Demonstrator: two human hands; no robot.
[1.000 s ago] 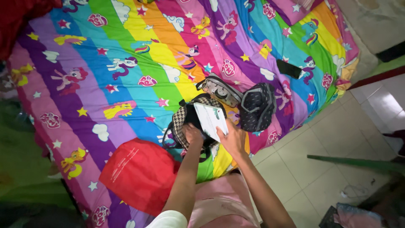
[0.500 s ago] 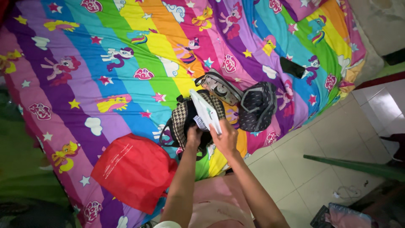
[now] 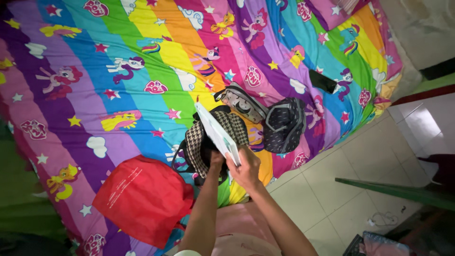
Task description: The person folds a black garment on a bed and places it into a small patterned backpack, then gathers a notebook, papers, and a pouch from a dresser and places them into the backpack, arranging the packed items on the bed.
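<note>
My right hand [image 3: 245, 169] grips the thin white booklet w/ teal print [image 3: 217, 133] by its lower edge, tilted edge-up over the mouth of the black-and-white houndstooth fabric bag [image 3: 201, 142], lined up w/ the opening. My left hand [image 3: 216, 159] is curled on the bag's rim, holding it open. Bag sits on the bed's rainbow-striped pony-print sheet [image 3: 142, 71], btw. a red cloth bag [image 3: 137, 196] and a dark dotted pouch [image 3: 283, 124]; a grey patterned case [image 3: 239, 100] is just behind.

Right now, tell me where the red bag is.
In the head view, the red bag lies on the rainbow bedspread at lower left, just left of the left hand and the houndstooth backpack.
</note>
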